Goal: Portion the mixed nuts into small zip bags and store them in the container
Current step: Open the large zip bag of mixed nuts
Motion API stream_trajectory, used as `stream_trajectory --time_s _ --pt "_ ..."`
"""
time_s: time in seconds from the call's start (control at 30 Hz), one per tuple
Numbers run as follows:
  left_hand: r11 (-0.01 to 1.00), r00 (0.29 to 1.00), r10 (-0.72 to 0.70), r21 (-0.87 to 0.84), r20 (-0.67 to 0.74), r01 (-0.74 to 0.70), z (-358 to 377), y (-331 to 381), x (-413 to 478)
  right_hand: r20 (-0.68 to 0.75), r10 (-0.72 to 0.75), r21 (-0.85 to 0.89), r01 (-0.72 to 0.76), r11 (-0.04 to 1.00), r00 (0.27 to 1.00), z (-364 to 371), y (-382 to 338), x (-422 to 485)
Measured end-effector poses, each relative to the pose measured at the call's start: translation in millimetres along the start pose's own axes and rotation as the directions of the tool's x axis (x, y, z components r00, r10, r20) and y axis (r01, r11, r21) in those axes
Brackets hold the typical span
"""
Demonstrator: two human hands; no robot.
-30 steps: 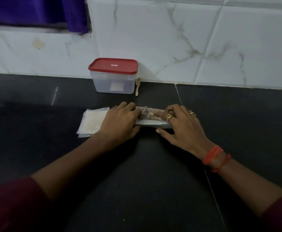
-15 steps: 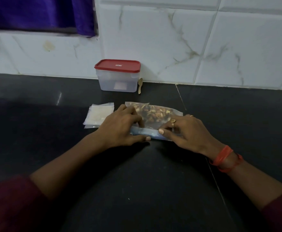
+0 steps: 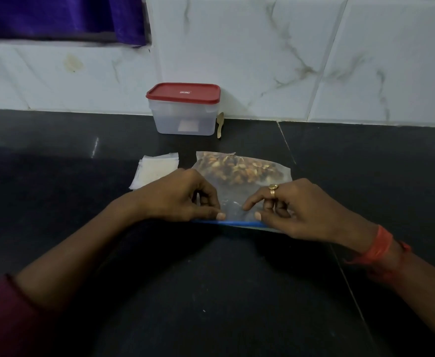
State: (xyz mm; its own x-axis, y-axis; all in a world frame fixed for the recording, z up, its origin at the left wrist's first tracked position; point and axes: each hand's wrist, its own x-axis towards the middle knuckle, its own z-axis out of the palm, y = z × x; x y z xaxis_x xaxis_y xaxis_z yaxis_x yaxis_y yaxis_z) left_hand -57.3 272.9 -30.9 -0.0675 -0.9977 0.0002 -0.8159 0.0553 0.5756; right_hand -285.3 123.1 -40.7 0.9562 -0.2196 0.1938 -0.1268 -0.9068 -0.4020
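Head view: the bag (image 3: 247, 197) lies flat on the dark counter (image 3: 211, 292), its blue zip (image 3: 237, 222) toward the person and the nuts (image 3: 239, 171) heaped at the far end. The left hand (image 3: 180, 199) and right hand (image 3: 304, 210) each pinch the bag's near edge just above the zip, thumb against curled forefinger, with the two thumbs close together at mid-strip.

The likely step is opening the zip. The grips sit near each other, so a sharp pull could pop the seal all at once and jerk the bag. Lifting the far end would send nuts sliding to the mouth and out onto the counter. The film looks thin and could slip from the pinch.

The small bags (image 3: 157, 168) lie just beside the left hand's knuckles (a sideways sweep could scatter them). The container (image 3: 184, 119) stands well back by the wall with its lid (image 3: 182, 92) on and a spoon (image 3: 220, 124) beside it, both out of harm's way.
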Motion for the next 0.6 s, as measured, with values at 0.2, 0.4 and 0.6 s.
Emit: stream_trajectory --time_s 0.2,0.4,0.6 --pt "1.000 0.999 0.023 0.003 0.027 -0.023 1.1 0.6 -1.8 0.007 -0.005 -0.063 0.005 0.998 1.000 2.9 -14.9 -2.2" --pt "0.917 0.947 0.237 0.371 -0.217 -0.145 11.6 12.9 -2.7 -0.158 0.096 -0.185 -0.125 0.975 0.983 12.1 -23.8 -0.5" --pt "0.801 0.955 0.182 0.598 -0.235 -0.006 -11.7 12.0 -11.9 -0.132 0.318 -0.341 -0.345 0.874 0.939 -28.9 -15.5 -6.7"
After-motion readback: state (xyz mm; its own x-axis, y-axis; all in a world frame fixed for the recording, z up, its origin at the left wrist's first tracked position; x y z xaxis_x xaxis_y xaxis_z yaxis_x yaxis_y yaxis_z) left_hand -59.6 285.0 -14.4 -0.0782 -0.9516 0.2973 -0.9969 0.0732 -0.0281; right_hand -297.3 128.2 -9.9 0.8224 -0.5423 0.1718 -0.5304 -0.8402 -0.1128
